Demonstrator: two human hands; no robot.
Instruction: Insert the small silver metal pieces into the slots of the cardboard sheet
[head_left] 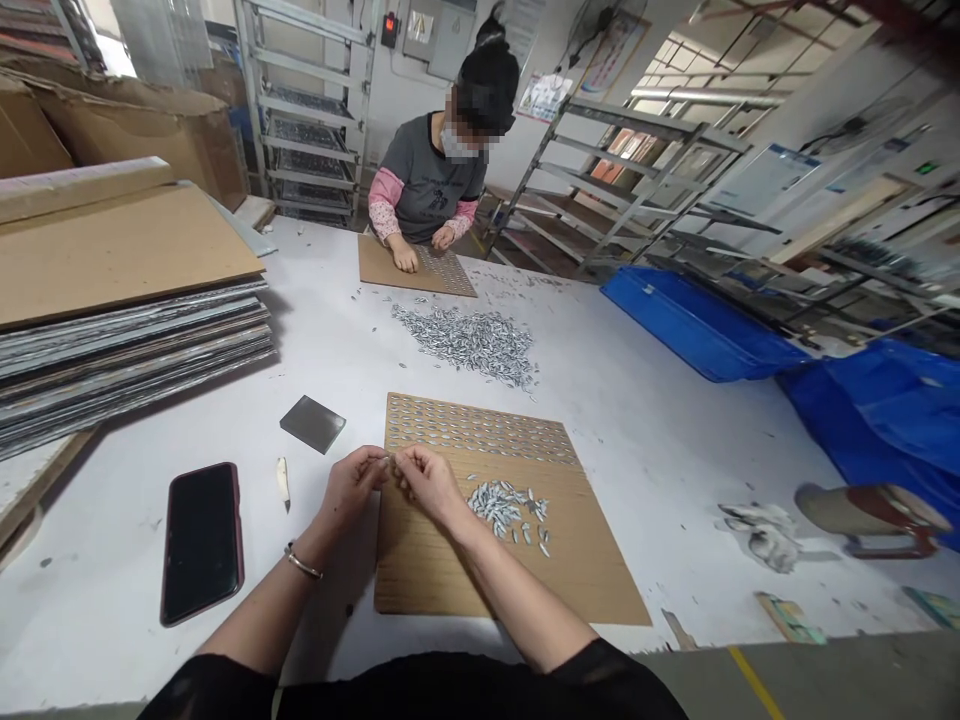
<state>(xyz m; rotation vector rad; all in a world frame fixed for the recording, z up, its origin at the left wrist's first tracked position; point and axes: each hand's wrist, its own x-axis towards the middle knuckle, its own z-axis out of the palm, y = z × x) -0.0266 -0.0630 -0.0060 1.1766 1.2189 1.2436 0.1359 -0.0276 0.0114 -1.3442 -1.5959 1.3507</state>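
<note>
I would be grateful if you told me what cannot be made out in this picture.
- Head view: what the left hand and right hand may be pinching; too small and covered by the hands.
- Head view: part of the board, hidden under the right forearm.
- Head view: the stack's far end, cut off by the left edge.
- Head view: the poster's writing, too small.

Just left of the fingers [412, 464] and slightly beyond them lies a dark flat block [313, 424]; farther left are a small pale tool [283, 480] with a dark tip and a phone [201, 545], its screen black. Well right of the fingers are a crumpled whitish wad [761, 535], then a brown-handled mug [855, 508], with a blue bin [697, 325] farther off. Far beyond the fingers, to the left, stand a cardboard box [165, 130] and a metal rack [309, 150]
</note>
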